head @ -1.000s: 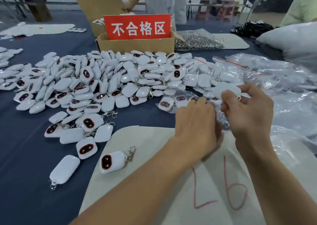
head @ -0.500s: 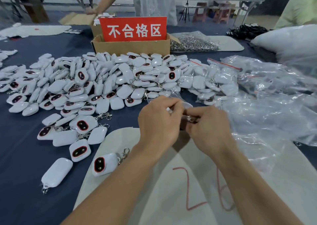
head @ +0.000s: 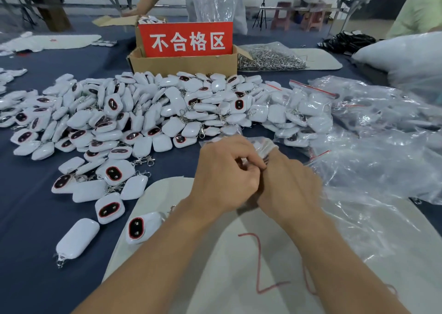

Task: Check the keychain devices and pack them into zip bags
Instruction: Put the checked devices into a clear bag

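Holding the left hand (head: 224, 175) and the right hand (head: 289, 186) pressed together, knuckles touching, above the far edge of a pale grey rounded mat (head: 215, 254) bearing red handwritten numerals. Pinching a small clear plastic zip bag (head: 260, 146) between the curled left fingers and thumb. Gripping the same bag from the other side with the curled right fingers, largely hidden behind the left hand. Showing something white inside the bag, sticking up at 12 o'clock from the knuckles.

Lying just beside the left forearm at 9 o'clock, partly on the mat: a single white rounded keychain device with a red-ringed dark window (head: 141, 227). Spreading from 9 to 12 o'clock across the dark blue tablecloth (head: 28, 218): a big loose heap of white keychain devices with metal clasps (head: 167, 107). Resting at 1 o'clock, against that heap: devices already sealed in red-striped clear bags (head: 299, 112). Piling up from 2 to 4 o'clock: a crumpled mass of empty clear plastic bags (head: 382, 146).

Standing behind the heap at 12 o'clock: a brown cardboard box (head: 184, 62) carrying a red sign with white Chinese characters (head: 185, 39). Sitting right of the box at 1 o'clock: a clear bag of loose silver metal clasps (head: 270, 58). Leaning over the far end of the table: another person's arm (head: 148, 2).
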Action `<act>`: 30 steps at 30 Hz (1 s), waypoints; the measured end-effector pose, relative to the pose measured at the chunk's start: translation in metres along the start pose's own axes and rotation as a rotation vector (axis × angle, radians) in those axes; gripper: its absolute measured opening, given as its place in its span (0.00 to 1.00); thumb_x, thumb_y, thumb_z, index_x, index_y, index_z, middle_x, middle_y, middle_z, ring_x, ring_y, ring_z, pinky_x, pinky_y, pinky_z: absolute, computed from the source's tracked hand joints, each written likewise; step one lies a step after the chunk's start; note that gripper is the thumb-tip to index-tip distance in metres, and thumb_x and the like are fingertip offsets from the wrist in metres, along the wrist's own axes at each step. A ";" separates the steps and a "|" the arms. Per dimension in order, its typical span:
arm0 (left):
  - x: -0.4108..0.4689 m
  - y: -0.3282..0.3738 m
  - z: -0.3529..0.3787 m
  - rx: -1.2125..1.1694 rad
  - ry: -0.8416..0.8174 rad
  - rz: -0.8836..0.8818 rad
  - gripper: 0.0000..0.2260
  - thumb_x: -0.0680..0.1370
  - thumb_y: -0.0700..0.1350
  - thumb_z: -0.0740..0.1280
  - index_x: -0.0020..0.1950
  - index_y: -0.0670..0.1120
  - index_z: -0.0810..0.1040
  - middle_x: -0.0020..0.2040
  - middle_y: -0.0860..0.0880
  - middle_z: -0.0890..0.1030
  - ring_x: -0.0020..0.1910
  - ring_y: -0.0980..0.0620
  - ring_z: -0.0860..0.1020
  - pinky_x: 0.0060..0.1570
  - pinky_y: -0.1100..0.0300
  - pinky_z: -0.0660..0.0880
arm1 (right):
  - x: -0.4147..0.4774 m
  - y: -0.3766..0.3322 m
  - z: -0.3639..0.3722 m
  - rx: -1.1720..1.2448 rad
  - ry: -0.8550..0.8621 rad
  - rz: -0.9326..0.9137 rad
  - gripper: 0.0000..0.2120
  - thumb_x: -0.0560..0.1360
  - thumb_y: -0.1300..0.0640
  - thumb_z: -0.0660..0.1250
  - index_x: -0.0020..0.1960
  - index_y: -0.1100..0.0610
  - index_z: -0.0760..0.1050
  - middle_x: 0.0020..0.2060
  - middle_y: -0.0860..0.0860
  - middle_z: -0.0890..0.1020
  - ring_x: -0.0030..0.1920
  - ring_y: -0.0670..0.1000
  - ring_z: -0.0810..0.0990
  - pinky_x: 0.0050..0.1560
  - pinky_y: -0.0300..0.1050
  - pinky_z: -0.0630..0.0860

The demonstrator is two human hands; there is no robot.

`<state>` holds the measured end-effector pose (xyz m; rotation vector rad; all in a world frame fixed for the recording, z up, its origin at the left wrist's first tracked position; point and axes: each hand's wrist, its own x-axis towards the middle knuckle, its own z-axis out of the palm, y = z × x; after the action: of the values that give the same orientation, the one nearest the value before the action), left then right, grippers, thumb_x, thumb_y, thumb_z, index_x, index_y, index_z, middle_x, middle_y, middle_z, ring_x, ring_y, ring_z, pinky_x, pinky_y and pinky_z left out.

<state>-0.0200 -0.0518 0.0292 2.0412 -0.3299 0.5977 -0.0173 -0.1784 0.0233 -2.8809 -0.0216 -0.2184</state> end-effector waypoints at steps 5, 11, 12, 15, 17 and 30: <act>0.002 -0.003 0.005 0.092 0.012 -0.207 0.16 0.69 0.32 0.69 0.37 0.54 0.85 0.34 0.64 0.79 0.36 0.65 0.77 0.39 0.76 0.68 | 0.004 0.004 -0.006 0.089 -0.008 -0.058 0.16 0.72 0.50 0.67 0.59 0.46 0.74 0.45 0.50 0.83 0.51 0.61 0.82 0.41 0.49 0.68; 0.006 -0.005 0.004 0.070 0.155 -0.265 0.20 0.73 0.38 0.69 0.59 0.58 0.85 0.40 0.61 0.80 0.33 0.63 0.74 0.46 0.63 0.76 | 0.003 -0.002 -0.012 0.280 0.157 -0.028 0.10 0.71 0.45 0.69 0.49 0.41 0.86 0.40 0.50 0.87 0.46 0.58 0.83 0.41 0.46 0.70; 0.007 -0.005 0.004 0.044 0.166 -0.269 0.20 0.73 0.38 0.69 0.59 0.57 0.85 0.40 0.61 0.81 0.33 0.63 0.74 0.45 0.63 0.76 | 0.002 -0.003 -0.010 0.260 0.163 -0.069 0.10 0.70 0.46 0.67 0.47 0.43 0.86 0.38 0.51 0.86 0.43 0.59 0.82 0.40 0.46 0.69; 0.005 0.001 0.005 -0.036 0.147 -0.203 0.15 0.73 0.39 0.67 0.52 0.56 0.88 0.45 0.61 0.84 0.35 0.64 0.77 0.43 0.66 0.75 | 0.000 -0.010 -0.004 0.300 0.051 -0.210 0.07 0.69 0.56 0.64 0.41 0.53 0.81 0.34 0.52 0.82 0.39 0.60 0.80 0.36 0.49 0.70; 0.000 0.006 0.006 -0.069 0.118 -0.124 0.18 0.70 0.37 0.63 0.47 0.55 0.88 0.47 0.62 0.83 0.38 0.63 0.79 0.41 0.70 0.73 | -0.001 -0.013 -0.004 0.407 -0.051 -0.336 0.07 0.66 0.63 0.64 0.41 0.56 0.79 0.35 0.50 0.82 0.41 0.58 0.80 0.37 0.48 0.71; 0.031 -0.019 -0.035 -0.528 0.514 -0.606 0.15 0.68 0.34 0.65 0.32 0.51 0.86 0.33 0.50 0.84 0.27 0.54 0.71 0.32 0.60 0.67 | 0.008 0.001 -0.014 0.738 0.269 0.087 0.16 0.70 0.66 0.64 0.32 0.48 0.81 0.41 0.49 0.82 0.45 0.49 0.80 0.46 0.42 0.71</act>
<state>0.0048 -0.0117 0.0471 1.3165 0.3930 0.5512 -0.0110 -0.1825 0.0379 -2.0977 0.0599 -0.4667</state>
